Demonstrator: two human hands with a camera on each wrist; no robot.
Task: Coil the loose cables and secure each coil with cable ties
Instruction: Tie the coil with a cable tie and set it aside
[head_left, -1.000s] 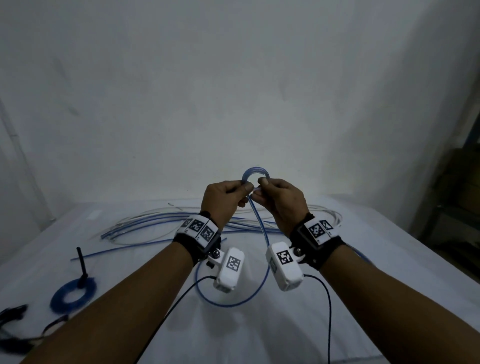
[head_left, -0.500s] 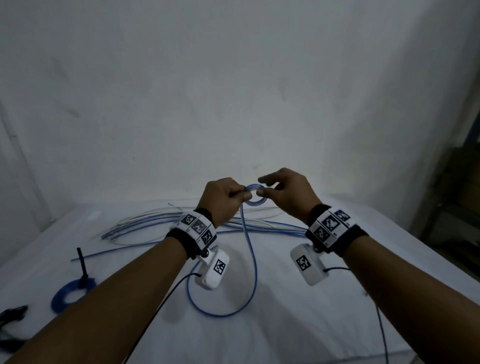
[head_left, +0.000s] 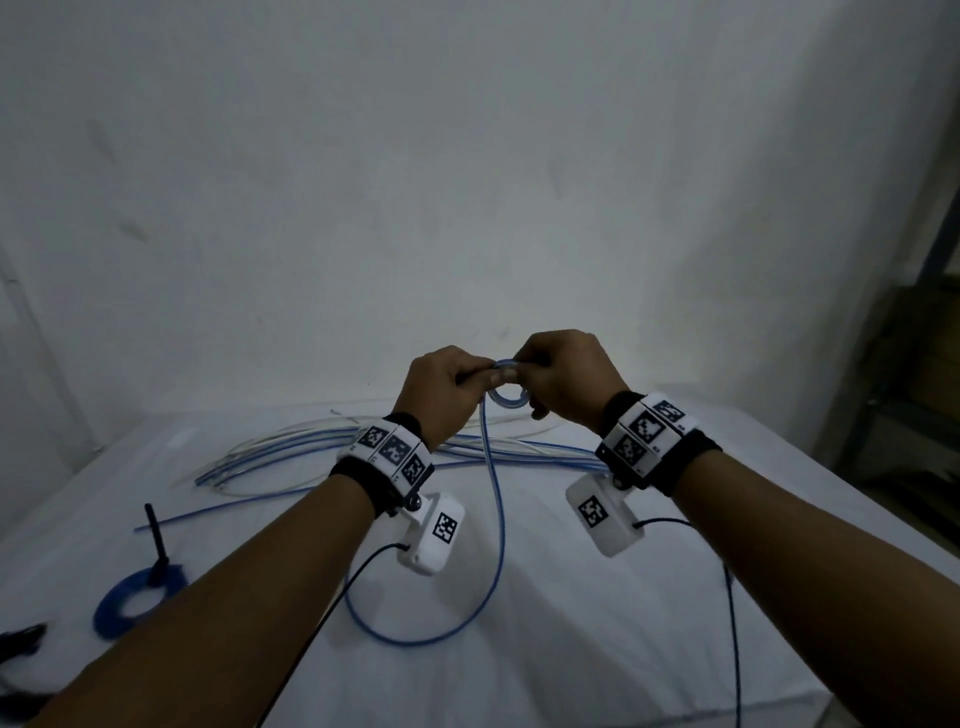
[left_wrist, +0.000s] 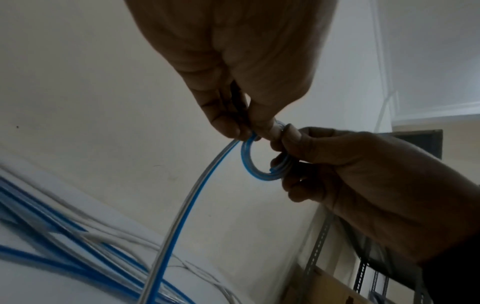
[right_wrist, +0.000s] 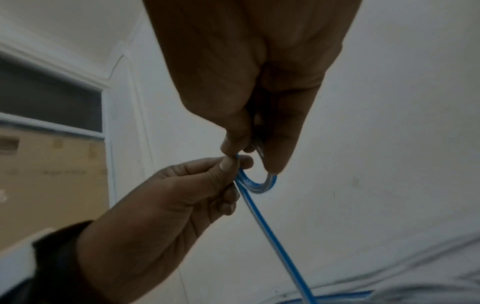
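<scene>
Head, left-wrist and right-wrist views of a cable being wound above a white-covered table (head_left: 675, 649). From left to right: a finished blue coil (head_left: 136, 598) lies flat near the table's left edge with a black tie (head_left: 157, 540) standing up from it; a loose bundle of cables (head_left: 291, 457) lies across the back of the table, well apart from that coil. Raised above the bundle, the left hand (head_left: 444, 395) pinches the cable (head_left: 496, 519) between thumb and curled fingers at the point where the free length leaves the small loop (head_left: 510, 391). The loop sits between the two hands, touching both. The right hand (head_left: 563, 382) pinches the loop's far side, thumb against forefinger, with the turns running between its fingertips (left_wrist: 288, 133). Below the left hand's pinch the cable hangs down, sweeps across the table in a wide curve and runs back toward the person's left.

The step in hand appears to be laying the first turns. To do it well, each new turn should probably match the existing loop in size, lying flat against it without twist, while one hand keeps the turns clamped as the other feeds slack. The loop looks very tight; stiff cable may spring open if either pinch eases.
</scene>
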